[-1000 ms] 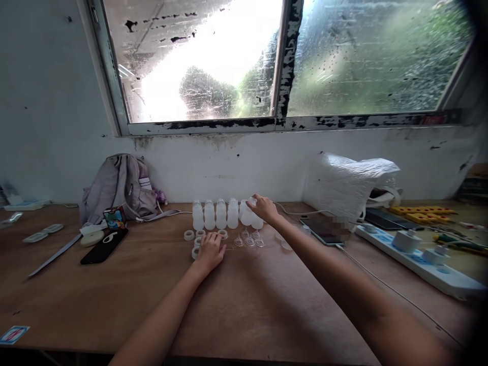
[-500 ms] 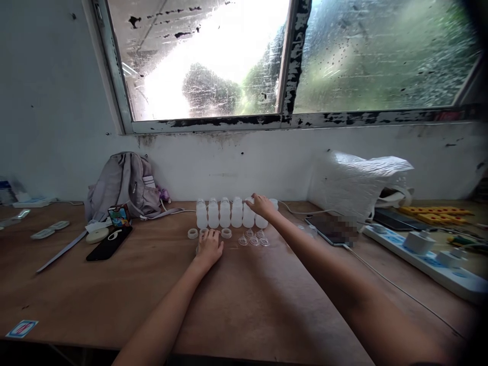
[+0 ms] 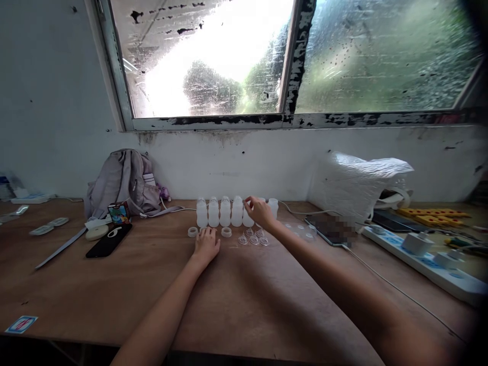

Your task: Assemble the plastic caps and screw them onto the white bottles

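Observation:
Several translucent white baby bottles (image 3: 213,214) stand upright in a row near the wall; those on the left have clear domed tops. My right hand (image 3: 261,212) is at the right part of the row, its fingers curled and closed at the top of a bottle (image 3: 248,219). The hand partly hides the bottle behind it. My left hand (image 3: 207,246) rests on the table with fingers extended over the white rings, partly covering them. One ring (image 3: 192,232) lies left of it, another ring (image 3: 226,232) right. Several clear teats (image 3: 254,240) lie before the bottles.
A black phone (image 3: 109,241) and a backpack (image 3: 124,185) are on the left. On the right are clear discs (image 3: 301,231), a phone with a cable (image 3: 328,231), a white power strip (image 3: 419,259) and a silvery bag (image 3: 353,185). A window is above the wall.
My right hand has dropped slightly at the bottle's top, its fingers more curled, uncovering the rightmost bottle. My left hand has shifted slightly left over the rings.

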`<state>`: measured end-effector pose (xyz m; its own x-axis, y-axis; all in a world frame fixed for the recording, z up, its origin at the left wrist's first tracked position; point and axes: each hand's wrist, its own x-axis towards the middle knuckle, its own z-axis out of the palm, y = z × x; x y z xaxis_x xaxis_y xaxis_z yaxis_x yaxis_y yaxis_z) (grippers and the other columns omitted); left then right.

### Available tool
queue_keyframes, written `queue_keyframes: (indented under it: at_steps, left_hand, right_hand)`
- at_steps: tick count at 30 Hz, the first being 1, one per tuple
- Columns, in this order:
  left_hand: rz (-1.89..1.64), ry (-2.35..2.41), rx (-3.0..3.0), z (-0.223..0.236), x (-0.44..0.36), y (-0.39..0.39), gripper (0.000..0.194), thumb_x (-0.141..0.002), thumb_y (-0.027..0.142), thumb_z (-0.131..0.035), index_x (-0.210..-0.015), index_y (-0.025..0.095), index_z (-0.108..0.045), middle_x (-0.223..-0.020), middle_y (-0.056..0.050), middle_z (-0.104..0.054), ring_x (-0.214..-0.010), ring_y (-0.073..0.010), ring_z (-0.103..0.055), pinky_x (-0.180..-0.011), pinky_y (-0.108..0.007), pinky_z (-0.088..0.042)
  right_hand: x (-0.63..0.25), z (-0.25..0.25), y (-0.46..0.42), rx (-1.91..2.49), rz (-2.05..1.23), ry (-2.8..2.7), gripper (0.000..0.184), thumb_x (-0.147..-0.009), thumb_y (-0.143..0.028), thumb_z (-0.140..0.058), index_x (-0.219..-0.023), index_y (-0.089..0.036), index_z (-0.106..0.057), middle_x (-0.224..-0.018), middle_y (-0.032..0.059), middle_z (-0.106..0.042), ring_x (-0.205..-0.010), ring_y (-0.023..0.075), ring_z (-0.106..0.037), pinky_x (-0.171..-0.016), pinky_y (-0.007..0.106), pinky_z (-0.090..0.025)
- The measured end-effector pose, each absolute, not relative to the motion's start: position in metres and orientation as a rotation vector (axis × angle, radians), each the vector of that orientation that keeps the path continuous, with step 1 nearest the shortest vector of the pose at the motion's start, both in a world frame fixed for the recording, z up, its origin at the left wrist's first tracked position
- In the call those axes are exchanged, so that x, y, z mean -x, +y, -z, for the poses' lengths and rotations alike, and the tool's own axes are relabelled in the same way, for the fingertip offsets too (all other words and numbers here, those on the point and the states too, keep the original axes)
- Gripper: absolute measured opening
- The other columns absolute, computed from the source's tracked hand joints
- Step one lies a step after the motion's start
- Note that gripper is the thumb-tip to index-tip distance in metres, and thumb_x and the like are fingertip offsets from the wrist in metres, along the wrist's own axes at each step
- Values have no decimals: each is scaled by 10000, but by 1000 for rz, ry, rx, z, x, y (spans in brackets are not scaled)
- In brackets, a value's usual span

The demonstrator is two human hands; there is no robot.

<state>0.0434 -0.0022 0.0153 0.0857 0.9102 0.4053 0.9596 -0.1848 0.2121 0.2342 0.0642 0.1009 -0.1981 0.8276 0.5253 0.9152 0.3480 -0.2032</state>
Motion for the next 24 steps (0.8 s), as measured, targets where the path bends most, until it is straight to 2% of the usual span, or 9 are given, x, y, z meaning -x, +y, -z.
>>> queue_keyframes:
  at_steps: [4,8,12,18,21,24]
  left_hand:
    - [657,-1986,2182,-17,-42,-3,296,-753,259,-444,-1030,167,-493,-1035,-116,-505,-999,-259,-424,-838,-386,-313]
    - [608,-2092,2074,-18,-41,-2,316,-743,256,-452,-1041,154,-479,-1046,-136,-486,-972,-288,-439,-818,-437,-312]
    - [648,-2077,2117,-16,-39,0,283,-737,203,-454,-1013,148,-485,-1021,-125,-481,-962,-268,-451,-790,-390,-354]
    - [922,-1768,2355,-16,-46,-1,246,-737,217,-491,-979,172,-505,-999,-70,-478,-958,-197,-476,-835,-301,-380]
    - [1113,-1612,2452,-17,-56,-3,281,-741,243,-502,-1017,192,-494,-1023,-62,-481,-954,-189,-490,-837,-312,-392]
    - [1358,-1570,2484,-18,-67,-5,288,-731,265,-524,-1011,196,-511,-1019,-65,-515,-970,-199,-489,-861,-337,-381]
  right_hand:
    - [-228,-57,25,1449,183,-2282,232,-819,-262,-357,-988,-182,-494,-907,65,-589,-739,166,-558,-589,232,-346]
    - [-228,-20,-1,1460,152,-2309,276,-824,-279,-357,-1066,-189,-454,-973,86,-548,-792,181,-546,-594,239,-371]
    - [-230,-6,-8,1391,181,-2316,257,-831,-263,-350,-1012,-188,-515,-1052,115,-475,-892,195,-503,-651,254,-401]
    - [-233,0,-5,1433,192,-2280,290,-813,-293,-381,-1047,-184,-515,-1207,143,-372,-1033,247,-429,-778,334,-398]
    - [-234,3,-3,1453,167,-2254,318,-796,-292,-407,-1066,-155,-502,-1213,155,-374,-1067,258,-405,-821,349,-384]
    - [-237,4,0,1394,103,-2215,310,-781,-231,-415,-1065,-137,-498,-1159,147,-421,-1045,227,-432,-839,323,-385]
